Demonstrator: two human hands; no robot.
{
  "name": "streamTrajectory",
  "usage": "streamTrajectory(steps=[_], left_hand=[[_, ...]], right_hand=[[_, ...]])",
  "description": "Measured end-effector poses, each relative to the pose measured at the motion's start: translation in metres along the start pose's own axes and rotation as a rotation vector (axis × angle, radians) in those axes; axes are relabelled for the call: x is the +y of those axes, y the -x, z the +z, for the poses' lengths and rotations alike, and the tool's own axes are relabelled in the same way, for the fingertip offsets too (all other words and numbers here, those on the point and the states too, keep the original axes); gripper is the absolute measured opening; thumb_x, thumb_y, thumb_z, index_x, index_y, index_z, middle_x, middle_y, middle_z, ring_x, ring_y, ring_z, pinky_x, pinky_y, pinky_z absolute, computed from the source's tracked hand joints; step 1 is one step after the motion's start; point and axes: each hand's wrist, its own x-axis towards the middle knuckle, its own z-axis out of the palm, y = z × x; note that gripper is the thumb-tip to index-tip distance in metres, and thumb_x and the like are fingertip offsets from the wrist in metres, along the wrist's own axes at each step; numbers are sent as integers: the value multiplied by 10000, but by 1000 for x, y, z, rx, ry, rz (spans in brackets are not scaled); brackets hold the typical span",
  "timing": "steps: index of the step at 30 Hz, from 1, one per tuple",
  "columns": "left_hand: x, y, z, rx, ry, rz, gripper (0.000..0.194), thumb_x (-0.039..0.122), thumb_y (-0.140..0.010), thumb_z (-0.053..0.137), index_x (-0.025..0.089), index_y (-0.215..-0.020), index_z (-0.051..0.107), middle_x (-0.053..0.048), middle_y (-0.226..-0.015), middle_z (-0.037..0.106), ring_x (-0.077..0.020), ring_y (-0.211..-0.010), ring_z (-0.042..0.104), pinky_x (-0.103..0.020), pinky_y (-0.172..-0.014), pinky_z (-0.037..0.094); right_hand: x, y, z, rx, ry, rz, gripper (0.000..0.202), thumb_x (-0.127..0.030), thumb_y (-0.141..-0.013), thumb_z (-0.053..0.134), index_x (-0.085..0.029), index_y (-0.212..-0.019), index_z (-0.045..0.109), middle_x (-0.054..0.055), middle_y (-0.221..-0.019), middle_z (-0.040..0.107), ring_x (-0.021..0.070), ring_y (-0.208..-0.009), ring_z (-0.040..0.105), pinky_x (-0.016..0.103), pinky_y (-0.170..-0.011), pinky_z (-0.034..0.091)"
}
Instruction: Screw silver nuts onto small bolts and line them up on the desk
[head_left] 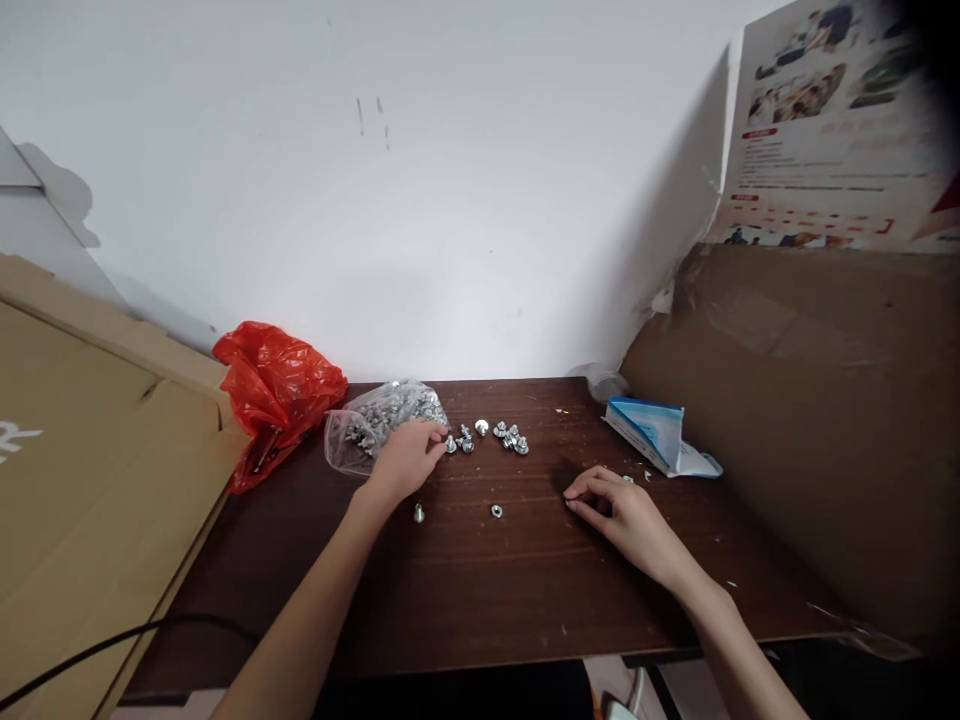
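My left hand (411, 458) reaches over the table beside the clear plastic bag (390, 415) full of small metal screws. Its thumb and forefinger are a little apart, with a metal screw (450, 444) right at their tips. More loose screws (511, 437) lie in a small cluster to the right of it. Nearer to me a single screw (419, 513) stands below the left hand, and a nut (496, 511) lies flat between both hands. On the right, my right hand (619, 510) is closed in a pinch low over the table; whatever its fingertips hold is too small to name.
A red plastic bag (281, 385) sits at the back left beside a cardboard box (97, 430). At the right stand a blue and white packet (652, 430) and a large cardboard panel (810, 400). A black cable (150, 627) crosses the front left. The white wall (480, 200) rises behind.
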Motion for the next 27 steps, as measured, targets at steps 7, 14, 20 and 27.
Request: streamTrajectory(steps=[7,14,20,27], left_hand=[[-22,-21,32,-17,-59,59,172,207,-757,608,164,-902,690,-53,-873,600,-134,-682,534,-275,-706,445],[-10,-7,23,246,274,177,135,210,-793,585,163,-883,673,-21,-755,575,-127,-678,538,-245,-642,461],[1,-1,19,289,416,206,141,209,-814,574,169,-928,645,-40,-899,650,-145,-819,610,-264,-739,502],[4,3,21,258,316,341,139,207,-854,545,176,-931,656,-38,-871,657,-142,-810,601,-275,-761,480]], right_hand=[[-54,-35,-7,33,-94,-114,189,-304,-856,505,-192,-817,652,59,-892,646,183,-783,595,296,-691,439],[-91,-106,39,70,-380,-122,336,-463,-876,461,-177,-803,621,28,-712,639,148,-625,546,270,-621,409],[-81,-107,78,-39,-634,-40,588,-636,-882,279,-175,-684,585,5,-552,523,123,-500,453,249,-529,352],[-80,-102,83,-89,-767,36,559,-668,-835,360,-180,-594,485,-26,-493,421,106,-452,376,249,-470,291]])
